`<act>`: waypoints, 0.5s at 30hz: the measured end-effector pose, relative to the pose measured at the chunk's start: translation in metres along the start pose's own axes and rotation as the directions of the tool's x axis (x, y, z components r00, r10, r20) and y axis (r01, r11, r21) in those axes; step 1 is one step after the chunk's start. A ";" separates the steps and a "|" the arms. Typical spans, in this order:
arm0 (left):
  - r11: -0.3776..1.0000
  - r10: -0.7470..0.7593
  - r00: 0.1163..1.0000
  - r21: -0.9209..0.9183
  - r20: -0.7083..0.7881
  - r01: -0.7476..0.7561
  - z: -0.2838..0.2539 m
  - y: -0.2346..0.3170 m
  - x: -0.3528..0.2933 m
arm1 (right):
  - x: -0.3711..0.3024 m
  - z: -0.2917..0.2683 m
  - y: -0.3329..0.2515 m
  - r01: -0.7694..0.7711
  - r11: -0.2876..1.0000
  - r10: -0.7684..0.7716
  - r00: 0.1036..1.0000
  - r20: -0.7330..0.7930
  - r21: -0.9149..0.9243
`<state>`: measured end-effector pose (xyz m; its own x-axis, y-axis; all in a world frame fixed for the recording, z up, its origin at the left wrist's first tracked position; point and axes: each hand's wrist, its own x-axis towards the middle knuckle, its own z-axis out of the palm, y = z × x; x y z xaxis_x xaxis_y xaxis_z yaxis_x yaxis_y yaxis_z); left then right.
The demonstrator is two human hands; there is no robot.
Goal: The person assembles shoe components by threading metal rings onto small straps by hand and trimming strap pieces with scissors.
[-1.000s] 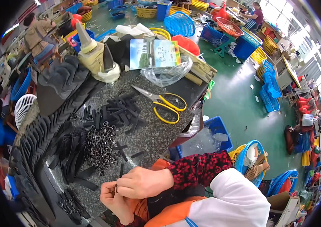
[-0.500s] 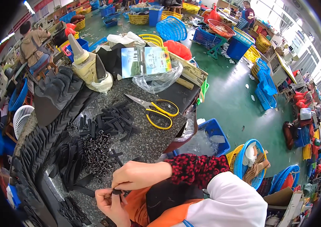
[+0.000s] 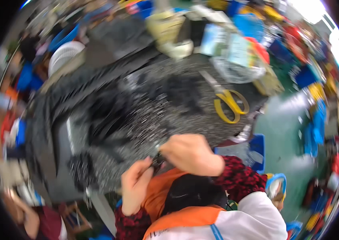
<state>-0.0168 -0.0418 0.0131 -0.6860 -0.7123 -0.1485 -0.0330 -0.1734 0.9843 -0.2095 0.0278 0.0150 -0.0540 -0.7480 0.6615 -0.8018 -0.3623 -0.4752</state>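
Note:
My left hand [image 3: 135, 182] is closed, its thumb and fingers pinching a small black strap [image 3: 158, 163]. From the other side my right hand [image 3: 191, 154] is closed on the same piece, fingers bent down. A small shiny spot shows by its fingertips, too blurred to identify. Both hands are close together over my lap, at the near edge of the speckled stone table [image 3: 113, 170]. Just beyond them lies a smeared heap of small metal buckles [image 3: 147, 116]. Dark strap pieces [image 3: 107, 116] lie left of the heap.
Yellow-handled scissors [image 3: 229, 105] lie right of the heap. A long row of black overlapping pieces [image 3: 77, 82] runs along the table's left. Farther back stand a cream container [image 3: 165, 30] and a booklet [image 3: 237, 50] on clear plastic. Another person's arm [image 3: 25, 212] shows at lower left.
The view has swung left and blurred, so the table and hands sit farther right in the picture. Another person's arm has come into view at lower left. My hands stay together on the strap.

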 end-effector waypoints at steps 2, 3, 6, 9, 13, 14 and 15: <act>0.997 0.073 0.997 0.033 -0.026 -0.072 -0.003 0.002 -0.001 | 0.009 0.007 -0.004 -0.029 0.995 0.020 0.996 0.089 0.101; 0.987 0.072 0.996 0.147 -0.046 -0.064 -0.005 0.003 -0.008 | 0.009 0.012 -0.013 -0.043 0.988 0.037 0.998 0.046 0.146; 0.994 0.058 0.973 0.107 -0.224 -0.034 -0.001 0.003 -0.021 | 0.009 0.017 -0.034 -0.096 0.972 0.109 0.993 -0.050 0.214; 0.894 0.246 0.947 0.425 -0.205 -0.141 -0.001 -0.002 -0.015 | 0.008 0.022 -0.032 -0.072 0.979 0.067 0.997 0.031 0.191; 0.866 0.341 0.923 0.441 -0.178 -0.235 0.005 -0.007 -0.013 | -0.001 0.036 -0.028 -0.099 0.983 0.092 0.995 0.048 0.153; 0.866 0.341 0.922 0.443 -0.184 -0.232 0.005 -0.010 -0.013 | -0.001 0.039 -0.029 -0.117 0.983 0.112 0.993 0.044 0.141; 0.856 0.360 0.910 0.462 -0.206 -0.234 0.004 -0.011 -0.012 | -0.001 0.043 -0.028 -0.105 0.982 0.099 0.994 0.046 0.156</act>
<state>-0.0108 -0.0282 0.0041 -0.4865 -0.8506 0.1995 -0.2037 0.3324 0.9209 -0.1613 0.0154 0.0028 -0.1054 -0.8048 0.5841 -0.6887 -0.3646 -0.6267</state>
